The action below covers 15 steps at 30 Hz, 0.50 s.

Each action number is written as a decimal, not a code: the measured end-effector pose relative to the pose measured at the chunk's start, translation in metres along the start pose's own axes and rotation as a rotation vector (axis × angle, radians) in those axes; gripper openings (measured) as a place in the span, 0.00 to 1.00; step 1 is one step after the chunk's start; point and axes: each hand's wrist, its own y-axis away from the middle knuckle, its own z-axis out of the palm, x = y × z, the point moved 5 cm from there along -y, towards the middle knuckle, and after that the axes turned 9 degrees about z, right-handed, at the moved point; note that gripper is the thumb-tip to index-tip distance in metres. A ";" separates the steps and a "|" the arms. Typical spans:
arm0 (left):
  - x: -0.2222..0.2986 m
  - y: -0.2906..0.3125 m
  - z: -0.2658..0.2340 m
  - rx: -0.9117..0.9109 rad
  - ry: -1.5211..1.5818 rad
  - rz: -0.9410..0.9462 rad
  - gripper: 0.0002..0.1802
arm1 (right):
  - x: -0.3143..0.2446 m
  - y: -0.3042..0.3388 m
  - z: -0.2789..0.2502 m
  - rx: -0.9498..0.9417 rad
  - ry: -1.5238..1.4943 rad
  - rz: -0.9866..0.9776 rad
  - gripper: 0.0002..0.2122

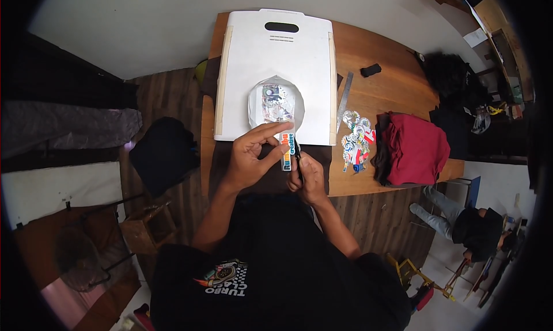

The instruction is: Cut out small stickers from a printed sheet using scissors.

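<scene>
On a brown wooden table (386, 98) before me lies a flat white panel (247, 49) with 1 dark oblong slot near its far edge; on its near part rests a round white bowl (299, 98) containing printed clear pieces (277, 105). To the right lie a narrow grey ruler (346, 95), a small black object (371, 70), a loose pile of multicoloured cut-out stickers (357, 144) and, farther right, a folded red cloth (417, 149). My left hand (250, 155) hides part of the panel's near edge, and its index finger crosses the far end of a slim pale strip with coloured lettering (286, 165), held up at the near side of the bowl. The strip's long axis runs away from my body, 1 short end toward the bowl and the other toward my chest; its lettering follows that axis. My left thumb and index finger are closed narrowly on the strip. My right hand (310, 175) is curled around a dark slender tool (298, 149), seemingly scissors, beside the strip's right edge; the blades' opening I cannot tell.
</scene>
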 end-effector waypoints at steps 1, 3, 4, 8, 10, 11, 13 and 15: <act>0.001 0.000 0.000 -0.005 -0.004 0.004 0.24 | 0.000 0.000 0.000 -0.007 -0.001 0.000 0.15; 0.000 0.000 -0.001 -0.013 -0.005 -0.003 0.24 | 0.001 0.000 -0.001 -0.009 0.001 0.005 0.15; 0.000 0.000 -0.001 -0.021 -0.006 -0.009 0.24 | 0.001 0.000 -0.002 -0.011 0.004 0.010 0.15; 0.001 -0.001 -0.001 -0.025 0.015 -0.010 0.24 | 0.004 0.001 -0.007 -0.011 0.006 0.033 0.15; 0.002 -0.001 -0.001 -0.024 -0.003 -0.016 0.24 | 0.002 0.001 -0.006 -0.024 0.015 0.034 0.14; 0.002 -0.001 -0.001 -0.024 -0.003 -0.016 0.24 | 0.001 0.000 -0.005 -0.024 0.015 0.034 0.14; 0.001 -0.001 -0.002 -0.027 -0.004 -0.014 0.24 | -0.002 0.000 -0.003 -0.036 0.027 0.021 0.15; 0.000 -0.001 -0.002 -0.034 -0.007 -0.011 0.24 | 0.004 0.001 -0.009 -0.022 0.041 0.035 0.15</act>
